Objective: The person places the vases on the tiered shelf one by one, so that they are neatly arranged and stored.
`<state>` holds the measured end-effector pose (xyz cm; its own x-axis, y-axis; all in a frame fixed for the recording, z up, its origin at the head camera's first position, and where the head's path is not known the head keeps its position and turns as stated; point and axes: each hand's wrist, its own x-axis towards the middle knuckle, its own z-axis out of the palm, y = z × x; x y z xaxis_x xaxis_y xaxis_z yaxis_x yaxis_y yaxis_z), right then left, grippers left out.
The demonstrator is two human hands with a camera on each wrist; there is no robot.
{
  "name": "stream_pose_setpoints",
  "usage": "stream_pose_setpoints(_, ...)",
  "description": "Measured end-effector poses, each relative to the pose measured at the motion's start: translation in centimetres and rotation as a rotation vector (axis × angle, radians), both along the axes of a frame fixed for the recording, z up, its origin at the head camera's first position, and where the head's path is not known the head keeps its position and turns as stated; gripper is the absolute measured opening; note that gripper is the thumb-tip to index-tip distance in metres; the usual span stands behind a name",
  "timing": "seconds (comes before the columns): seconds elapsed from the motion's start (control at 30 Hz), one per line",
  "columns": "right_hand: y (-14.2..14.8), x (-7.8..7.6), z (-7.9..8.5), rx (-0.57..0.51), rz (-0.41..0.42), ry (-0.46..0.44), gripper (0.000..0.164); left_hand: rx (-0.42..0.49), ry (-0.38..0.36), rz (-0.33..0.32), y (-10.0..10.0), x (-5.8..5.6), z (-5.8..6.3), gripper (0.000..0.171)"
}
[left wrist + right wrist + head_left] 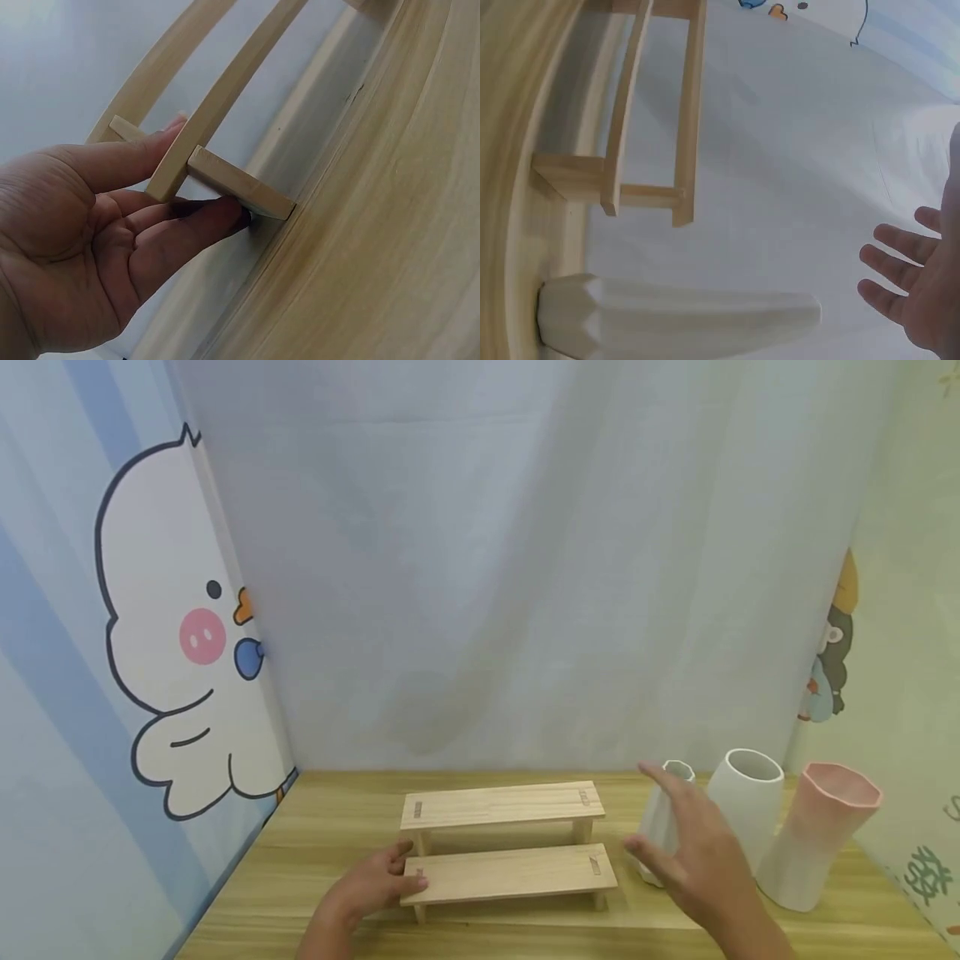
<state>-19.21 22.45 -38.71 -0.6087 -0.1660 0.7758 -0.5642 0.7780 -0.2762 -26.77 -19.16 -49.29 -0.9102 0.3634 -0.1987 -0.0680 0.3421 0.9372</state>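
Note:
A low wooden stand board (510, 874) lies in front of a higher wooden board (502, 806), each carried on short legs. At the front board's left end my left hand (371, 885) grips, thumb on top and fingers below, as the left wrist view shows the fingers (187, 236) beside the leg (240, 184). My right hand (693, 847) is raised with spread fingers, holding nothing, in front of a narrow fluted white vase (657, 827). In the right wrist view the same vase (690, 315) stands apart from the hand (922, 285).
Right of the narrow vase stand a wider white vase (750, 802) and a pink-and-white vase (813, 843), close together. The wood-grain table (262, 893) ends against a pale back curtain (510, 568). Printed cartoon curtains (187, 610) hang at the sides.

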Motion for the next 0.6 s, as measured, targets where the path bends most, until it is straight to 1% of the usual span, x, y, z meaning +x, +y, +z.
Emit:
stream_pose_setpoints(0.07, 1.1, 0.1, 0.6, -0.094, 0.002, 0.061, 0.077, 0.027, -0.009, -0.015, 0.1, 0.0, 0.0, 0.091)
stream_pose_setpoints(0.13, 2.3, -0.1, 1.1, -0.181, 0.027, 0.133, 0.078, 0.045, -0.012, -0.027, 0.1, 0.0, 0.0, 0.085)
stream_pose_setpoints(0.2, 3.3, -0.1, 1.6, -0.253, 0.018, 0.158, 0.078, 0.063, -0.023, -0.042, 0.1, -0.1, 0.0, 0.081)
stream_pose_setpoints(0.27, 4.3, -0.2, 1.9, -0.303, 0.003, 0.174, 0.078, 0.066, -0.033, -0.050, 0.0, -0.2, 0.0, 0.079)
stream_pose_setpoints(0.3, 4.7, -0.2, 1.9, -0.324, -0.004, 0.177, 0.077, 0.062, -0.036, -0.053, 0.0, -0.2, 0.0, 0.078)
stream_pose_setpoints(0.4, 5.7, -0.2, 2.0, -0.369, -0.069, 0.159, 0.079, 0.053, -0.047, -0.054, 0.0, -0.3, 0.1, 0.078)
stream_pose_setpoints(0.47, 6.3, -0.4, 1.9, -0.388, -0.083, 0.167, 0.078, 0.048, -0.048, -0.056, 0.0, -0.3, 0.1, 0.078)
stream_pose_setpoints(0.53, 6.9, -0.5, 1.8, -0.415, -0.099, 0.143, 0.077, 0.051, -0.052, -0.056, 0.1, -0.2, 0.2, 0.077)
stream_pose_setpoints(0.6, 7.5, -0.6, 1.7, -0.445, -0.094, 0.115, 0.075, 0.054, -0.052, -0.062, 0.1, -0.2, 0.3, 0.076)
